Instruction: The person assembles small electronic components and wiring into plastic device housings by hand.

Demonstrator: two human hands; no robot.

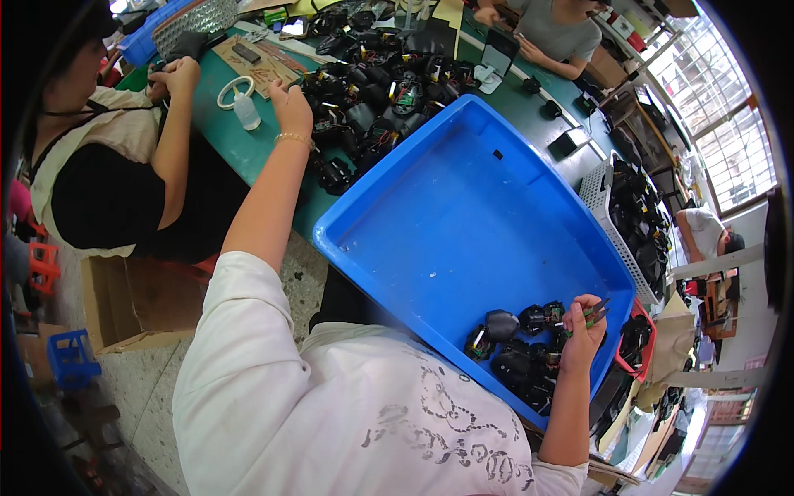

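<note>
My left hand (pixel 291 109) is stretched out at the left edge of a big pile of black camera-like units (pixel 376 91) on the green table. Its fingers look apart, with nothing visible between them. At the lower right, my right hand (pixel 583 335) grips small pliers (pixel 597 309) with green handles, their dark jaws pointing up and outward. Below that hand lie several black units (pixel 517 364) with exposed circuit boards, gathered in the near right corner of a large blue tub (pixel 430 240).
A squeeze bottle (pixel 246 111) and a white ring (pixel 236 93) lie on the green table (pixel 211 124). A co-worker (pixel 103 165) sits close on my left; another (pixel 558 37) works across the table. A white basket (pixel 633 223) and a red bin (pixel 635 341), both holding black units, stand right of the tub.
</note>
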